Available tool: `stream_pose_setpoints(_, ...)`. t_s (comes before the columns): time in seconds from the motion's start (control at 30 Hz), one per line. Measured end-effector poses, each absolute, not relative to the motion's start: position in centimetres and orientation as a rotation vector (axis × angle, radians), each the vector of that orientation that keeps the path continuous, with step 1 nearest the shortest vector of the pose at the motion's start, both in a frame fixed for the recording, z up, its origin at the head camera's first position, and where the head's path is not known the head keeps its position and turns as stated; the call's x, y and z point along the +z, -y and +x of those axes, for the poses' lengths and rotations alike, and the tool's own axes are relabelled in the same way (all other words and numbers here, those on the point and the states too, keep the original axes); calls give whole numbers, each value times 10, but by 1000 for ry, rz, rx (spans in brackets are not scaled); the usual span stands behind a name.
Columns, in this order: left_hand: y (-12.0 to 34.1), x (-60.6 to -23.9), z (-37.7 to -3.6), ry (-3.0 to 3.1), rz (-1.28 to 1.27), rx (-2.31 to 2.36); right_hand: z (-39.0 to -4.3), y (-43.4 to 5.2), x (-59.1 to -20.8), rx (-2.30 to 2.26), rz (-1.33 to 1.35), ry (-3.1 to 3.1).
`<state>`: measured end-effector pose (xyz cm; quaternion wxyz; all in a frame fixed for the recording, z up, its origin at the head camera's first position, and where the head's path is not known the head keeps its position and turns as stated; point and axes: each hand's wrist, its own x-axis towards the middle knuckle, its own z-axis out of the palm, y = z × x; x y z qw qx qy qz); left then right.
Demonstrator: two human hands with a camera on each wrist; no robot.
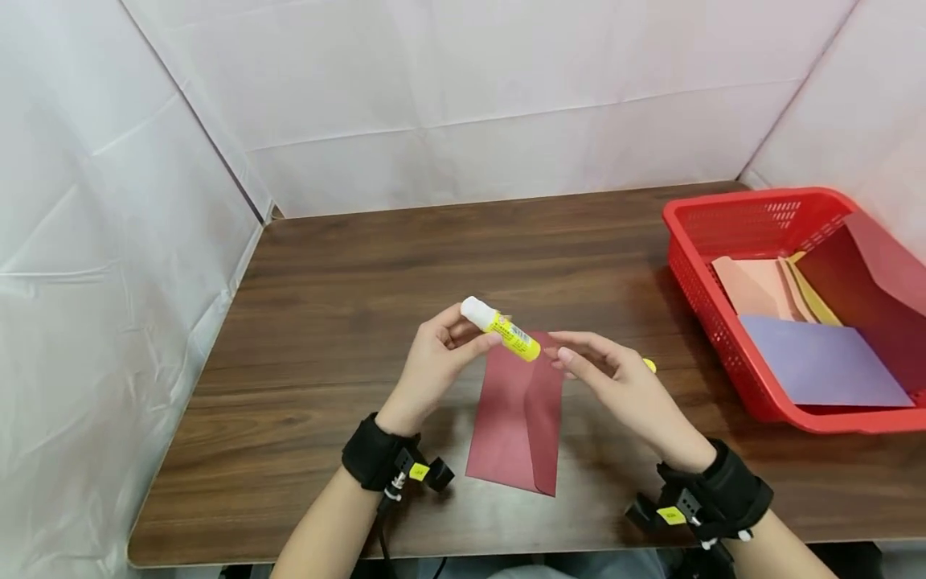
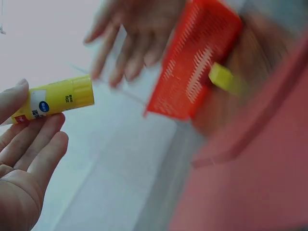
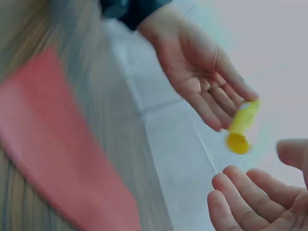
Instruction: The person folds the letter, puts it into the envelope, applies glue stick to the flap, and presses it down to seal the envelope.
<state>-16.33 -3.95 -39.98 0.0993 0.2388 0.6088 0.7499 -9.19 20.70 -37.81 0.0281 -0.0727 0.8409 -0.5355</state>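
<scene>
In the head view my left hand (image 1: 432, 358) pinches a yellow glue stick (image 1: 518, 338) with a white end, holding it tilted above the table. The stick's yellow end points toward my right hand (image 1: 615, 382), whose fingers are relaxed and spread a short way from it. The right wrist view shows a gap between those fingers (image 3: 250, 202) and the glue stick (image 3: 244, 120). A dark red envelope (image 1: 499, 434) lies upright on the table below both hands. The small yellow piece (image 2: 221, 77) on the table is mostly hidden behind my right hand in the head view.
A red plastic basket (image 1: 712, 346) stands on the right of the wooden table (image 1: 304, 386). In it are a purple envelope (image 1: 825, 362), pink and yellow ones, and a large dark red one. White sheeting (image 1: 463, 96) walls in the back and sides.
</scene>
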Motion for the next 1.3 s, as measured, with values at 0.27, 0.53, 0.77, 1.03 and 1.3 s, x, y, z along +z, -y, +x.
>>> stream_pose_setpoints(0.27, 27, -380, -141, -1622, 739, 2321, -89, -195, -374, -2130, -210, -1938)
stream_pose_setpoints(0.53, 24, -378, -130, -1597, 728, 2342, -77, -194, -372, -2317, -164, -1885)
stream_pose_setpoints(0.77, 13, -375, -125, -1701, 669, 2348, -73, -188, -378, -2314, -491, -2508)
stream_pose_setpoints(1.03, 0, -372, -124, -1753, 664, 2313, -76, -186, -386, -2414, -695, -2695)
stream_pose_setpoints(1.3, 1, -372, -125, -1751, 712, 2308, -76, -189, -381, -2415, -580, -2562)
